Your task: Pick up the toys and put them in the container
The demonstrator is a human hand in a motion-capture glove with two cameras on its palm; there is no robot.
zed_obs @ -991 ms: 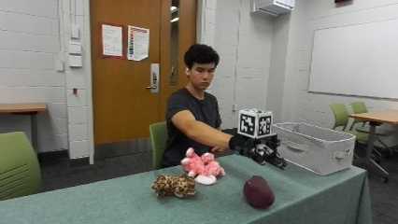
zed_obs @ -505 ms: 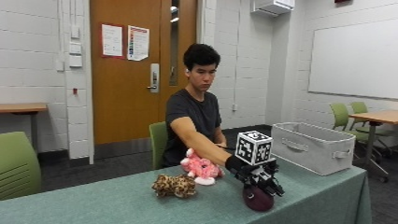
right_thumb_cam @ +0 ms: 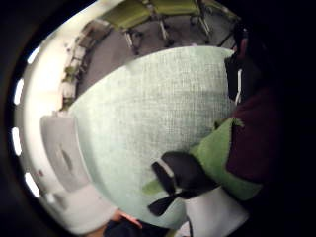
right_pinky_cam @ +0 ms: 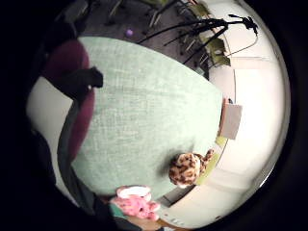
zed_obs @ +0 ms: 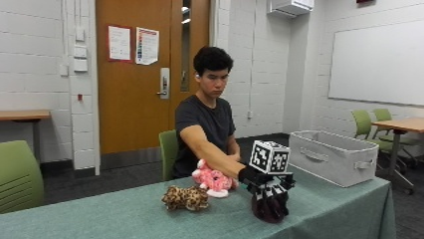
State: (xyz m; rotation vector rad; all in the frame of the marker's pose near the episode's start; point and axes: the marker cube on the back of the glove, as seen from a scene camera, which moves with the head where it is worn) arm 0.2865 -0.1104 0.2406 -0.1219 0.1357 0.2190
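A classroom or meeting room: painted block walls, a whiteboard (zed_obs: 377, 62) on the right wall, a wooden door (zed_obs: 142, 74) with posted notices, green chairs (zed_obs: 16, 174) and tables (zed_obs: 23, 115) at the edges.

From my seat I see a room with white block walls (zed_obs: 40, 74) and an orange wooden door (zed_obs: 142, 74) carrying two posted papers (zed_obs: 134, 44). A whiteboard (zed_obs: 377, 62) hangs on the side wall. Green chairs (zed_obs: 20, 174) stand around; a wooden table (zed_obs: 23, 115) sits by the far wall. The floor (zed_obs: 126, 174) is dark. A green cloth covers the near table (zed_obs: 99, 219).
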